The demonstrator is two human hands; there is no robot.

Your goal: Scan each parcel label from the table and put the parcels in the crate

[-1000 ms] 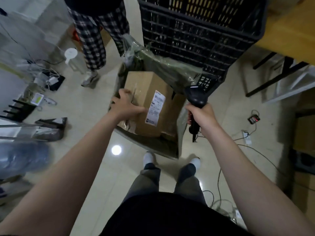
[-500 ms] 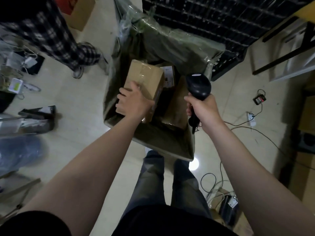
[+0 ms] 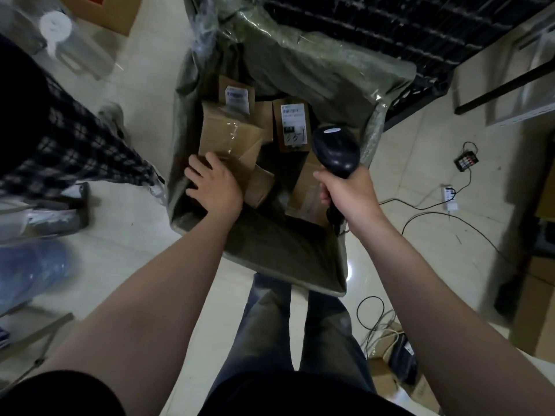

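Setting a parcel into the bag-lined box is, we judge, the step in hand. Our left hand grasps its near left corner, thumb on top and fingers over the edge, so it can be laid tilted on the parcels beneath. Its label does not show, probably because it is turned down or away. Our right hand is clenched round the scanner, held over the box's right side, clear of the drop. Two labelled parcels lie at the far end, labels up. The black crate stands beyond, far right. Next we would let go and head for the table, which is out of view.
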